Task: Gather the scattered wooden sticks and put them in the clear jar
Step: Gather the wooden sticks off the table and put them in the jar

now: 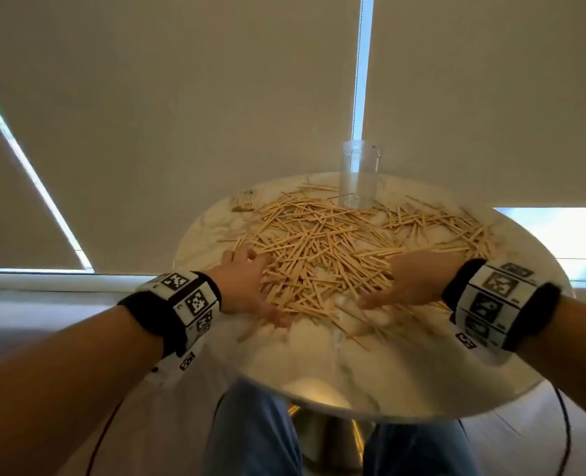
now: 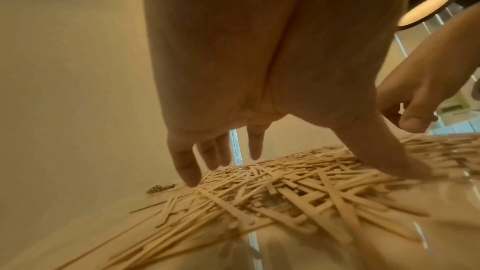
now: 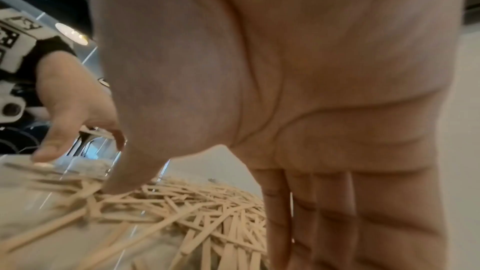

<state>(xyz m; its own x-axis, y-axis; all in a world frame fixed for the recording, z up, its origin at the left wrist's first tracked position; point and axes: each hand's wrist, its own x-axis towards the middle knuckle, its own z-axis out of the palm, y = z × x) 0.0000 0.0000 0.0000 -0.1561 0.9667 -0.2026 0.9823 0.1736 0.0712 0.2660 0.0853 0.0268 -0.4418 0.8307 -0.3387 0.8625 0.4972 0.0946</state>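
Flanking the pile, head view: left hand (image 1: 247, 286) and right hand (image 1: 412, 283) laid at either side of the wooden sticks (image 1: 322, 249) strewn over the round marble table (image 1: 336, 355); nothing gripped.
Jar, head view: clear jar (image 1: 358, 175) upright at the far edge, sticks touching its base, apparently empty.
Fingers, left wrist view: left-hand fingers (image 2: 185, 163) straight and slightly spread, tips down on the heap; thumb pressed onto sticks (image 2: 272, 188).
Fingers, right wrist view: right-hand fingers (image 3: 337, 213) straight and pressed together, edge-on against the pile (image 3: 207, 208); thumb splayed.
Handling, judged: thin, light, stiff, smooth slats, prone to slide and fan out.
Hold, judged: rake inward, align, clasp bundle mid-length.
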